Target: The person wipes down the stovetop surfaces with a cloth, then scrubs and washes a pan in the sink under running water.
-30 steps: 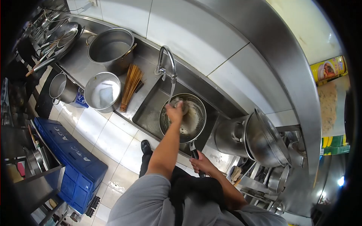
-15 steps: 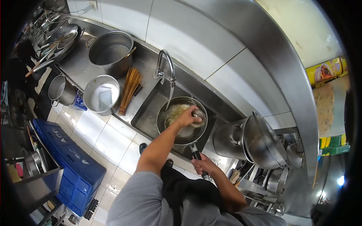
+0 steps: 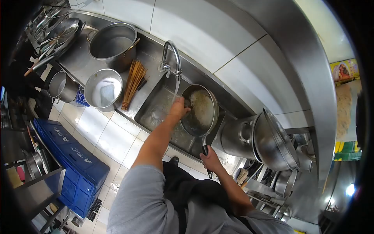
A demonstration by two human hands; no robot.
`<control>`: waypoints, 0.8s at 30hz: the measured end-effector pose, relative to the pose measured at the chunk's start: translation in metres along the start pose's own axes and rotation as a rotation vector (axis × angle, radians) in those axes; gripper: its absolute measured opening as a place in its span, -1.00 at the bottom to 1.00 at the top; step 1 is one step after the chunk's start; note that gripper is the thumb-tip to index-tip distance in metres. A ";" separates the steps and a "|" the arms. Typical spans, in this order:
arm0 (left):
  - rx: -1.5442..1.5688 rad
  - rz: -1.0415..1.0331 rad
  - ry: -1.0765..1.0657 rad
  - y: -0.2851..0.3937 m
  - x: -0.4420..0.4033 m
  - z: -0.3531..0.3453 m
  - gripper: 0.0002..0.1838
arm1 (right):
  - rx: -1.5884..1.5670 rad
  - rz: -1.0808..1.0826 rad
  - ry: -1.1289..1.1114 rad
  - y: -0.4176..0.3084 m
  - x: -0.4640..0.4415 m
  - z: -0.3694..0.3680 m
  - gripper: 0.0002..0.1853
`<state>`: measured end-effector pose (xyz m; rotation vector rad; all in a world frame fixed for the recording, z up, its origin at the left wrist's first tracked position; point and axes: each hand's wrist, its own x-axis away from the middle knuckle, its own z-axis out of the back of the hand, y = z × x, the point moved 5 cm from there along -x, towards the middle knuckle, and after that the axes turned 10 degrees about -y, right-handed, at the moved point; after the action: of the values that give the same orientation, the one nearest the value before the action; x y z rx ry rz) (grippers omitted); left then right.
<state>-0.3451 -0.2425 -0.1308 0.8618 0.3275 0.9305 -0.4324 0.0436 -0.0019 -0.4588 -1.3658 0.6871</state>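
The frying pan (image 3: pixel 202 111) is tilted over the right part of the sink (image 3: pixel 156 103), with cloudy brownish water inside. Its black handle is in my right hand (image 3: pixel 210 159), fingers wrapped round it. My left hand (image 3: pixel 179 109) is closed at the pan's left rim on a small dark round scrubber (image 3: pixel 187 103), partly hidden by the fingers. Water runs from the tap (image 3: pixel 178 72) into the sink, just left of the pan and close to my left hand.
Left of the sink stand a bundle of bamboo sticks (image 3: pixel 133 84), a pot with soapy water and a cloth (image 3: pixel 104 89), and a large pot (image 3: pixel 113 41). Right of it are a tall pot (image 3: pixel 233 140) and leaning bowls (image 3: pixel 274 140). A blue crate (image 3: pixel 74 160) sits on the floor.
The pan has moved right, out from under the stream, and tilted. My left hand has gone from inside the pan to its left rim with the scrubber. My right hand still grips the handle.
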 end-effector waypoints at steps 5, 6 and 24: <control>0.528 0.380 -0.190 -0.010 0.039 -0.087 -0.20 | 0.287 0.068 0.126 0.008 -0.014 0.010 -0.74; 0.736 0.364 -0.132 -0.008 0.040 -0.114 -0.19 | 0.289 0.068 0.122 0.013 -0.019 0.012 -0.74; 0.035 -0.472 -0.286 0.028 0.000 0.026 -0.39 | -0.054 0.028 -0.231 -0.010 0.008 0.027 -0.68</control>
<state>-0.3463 -0.2472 -0.0928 0.8857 0.2824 0.3592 -0.4566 0.0392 0.0151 -0.4522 -1.6009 0.7454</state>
